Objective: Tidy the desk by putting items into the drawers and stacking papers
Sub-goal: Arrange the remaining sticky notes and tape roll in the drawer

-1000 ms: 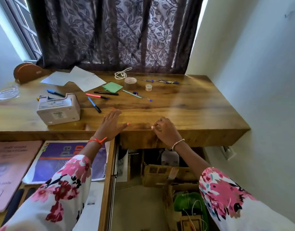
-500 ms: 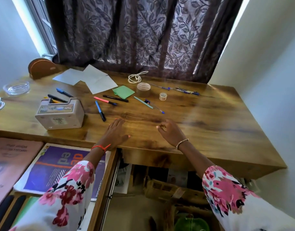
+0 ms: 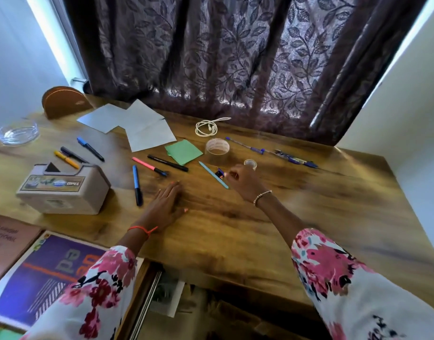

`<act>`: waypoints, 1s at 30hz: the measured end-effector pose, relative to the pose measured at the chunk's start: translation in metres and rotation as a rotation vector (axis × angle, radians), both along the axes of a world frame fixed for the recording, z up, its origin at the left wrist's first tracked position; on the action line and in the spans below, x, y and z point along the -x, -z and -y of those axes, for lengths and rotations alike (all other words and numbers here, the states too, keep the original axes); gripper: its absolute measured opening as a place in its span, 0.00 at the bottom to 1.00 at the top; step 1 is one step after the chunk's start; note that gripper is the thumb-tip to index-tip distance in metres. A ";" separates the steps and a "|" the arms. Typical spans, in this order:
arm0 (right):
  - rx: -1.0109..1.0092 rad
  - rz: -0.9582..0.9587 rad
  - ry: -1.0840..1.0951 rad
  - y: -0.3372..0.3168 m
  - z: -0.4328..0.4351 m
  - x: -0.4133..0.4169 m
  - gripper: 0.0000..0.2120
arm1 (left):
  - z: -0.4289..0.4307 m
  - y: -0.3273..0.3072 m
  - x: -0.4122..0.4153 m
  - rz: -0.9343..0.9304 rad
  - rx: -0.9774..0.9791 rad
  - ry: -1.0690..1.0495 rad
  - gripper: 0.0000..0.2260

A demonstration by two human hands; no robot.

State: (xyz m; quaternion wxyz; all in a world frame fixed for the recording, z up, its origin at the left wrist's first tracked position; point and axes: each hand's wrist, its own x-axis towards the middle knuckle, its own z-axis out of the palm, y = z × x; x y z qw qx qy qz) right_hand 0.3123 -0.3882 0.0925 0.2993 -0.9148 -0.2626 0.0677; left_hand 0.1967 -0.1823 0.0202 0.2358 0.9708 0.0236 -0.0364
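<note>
Small dark-blue pen piece (image 3: 220,173) on the brown wooden desk (image 3: 309,204) is being targeted by the right hand (image 3: 244,184).
Its fingers (image 3: 238,169) are being held curled, tips right beside the piece; whether it is pinched cannot be told. Light-blue pen (image 3: 212,173) is lying just left of the fingertips, small clear tape roll (image 3: 250,163) just behind them. Left hand (image 3: 166,204) is being pressed flat, fingers straight. Judged best: tip-only pinch, neighbours undisturbed.

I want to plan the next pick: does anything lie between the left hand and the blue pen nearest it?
Nothing visible does. Only bare desk lies between the left hand and the blue pen to its left.
</note>
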 end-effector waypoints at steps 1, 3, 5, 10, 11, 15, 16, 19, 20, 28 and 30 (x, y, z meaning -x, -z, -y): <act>-0.013 -0.008 -0.019 0.002 -0.006 -0.009 0.13 | -0.002 0.003 -0.002 -0.014 -0.023 0.007 0.41; -0.055 -0.013 -0.045 0.004 -0.019 -0.024 0.12 | -0.004 0.007 -0.003 -0.021 -0.069 0.030 0.50; -0.079 -0.016 -0.072 0.006 -0.034 -0.037 0.11 | -0.003 0.006 -0.004 -0.020 -0.076 0.019 0.53; -0.104 -0.056 -0.102 0.014 -0.091 -0.068 0.13 | 0.001 -0.011 -0.004 -0.079 -0.065 -0.041 0.59; -0.073 -0.065 -0.091 0.014 -0.103 -0.073 0.15 | 0.001 -0.011 -0.005 -0.084 -0.046 -0.050 0.59; 0.133 -0.079 -0.092 0.021 -0.142 -0.090 0.25 | -0.002 -0.007 -0.007 -0.083 -0.016 -0.066 0.57; 0.203 -0.069 -0.095 0.025 -0.150 -0.095 0.27 | -0.003 -0.004 -0.008 -0.086 -0.015 -0.069 0.56; 0.342 -0.065 -0.098 0.037 -0.167 -0.104 0.31 | -0.005 0.000 -0.009 -0.096 0.000 -0.071 0.55; 0.355 -0.084 -0.087 0.040 -0.171 -0.106 0.32 | -0.006 0.001 -0.009 -0.096 0.001 -0.070 0.54; 0.379 -0.140 0.018 0.053 -0.186 -0.109 0.42 | -0.010 0.008 -0.011 -0.084 0.047 -0.074 0.48; 0.368 -0.169 0.060 0.052 -0.187 -0.112 0.44 | -0.010 0.007 -0.011 -0.076 0.044 -0.070 0.49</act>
